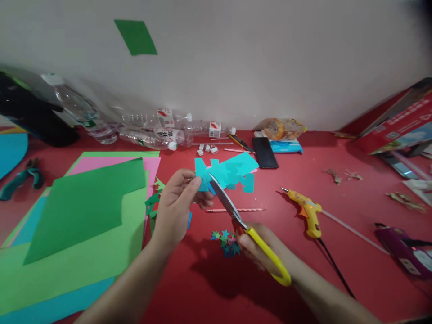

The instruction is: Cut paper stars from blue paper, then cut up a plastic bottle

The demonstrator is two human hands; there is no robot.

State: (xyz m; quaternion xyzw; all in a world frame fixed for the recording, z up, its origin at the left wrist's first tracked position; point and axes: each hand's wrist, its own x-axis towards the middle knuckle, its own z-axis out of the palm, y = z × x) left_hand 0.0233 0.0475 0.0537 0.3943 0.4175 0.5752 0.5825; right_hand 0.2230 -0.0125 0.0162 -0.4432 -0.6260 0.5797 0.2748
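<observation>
My left hand point(182, 198) pinches the left end of a small turquoise paper piece point(201, 171) between thumb and fingers. In my right hand point(259, 247) are scissors point(268, 256) with a yellow handle, their blades pointing up and left onto that paper. How far the blades are apart is hard to make out. Behind it lies more turquoise paper point(241, 164) with notched edges; whether the two are joined I cannot tell. A pile of small coloured paper stars point(227, 243) sits on the red table below the blades. A pink pencil point(236, 210) lies between.
Coloured paper sheets point(94, 202) and green scraps point(153, 200) lie at left, near pliers point(23, 180). Plastic bottles point(148, 137) line the wall. A phone point(265, 152) is at the back. Right are a yellow glue gun point(305, 210) with its cord and a purple device point(403, 249).
</observation>
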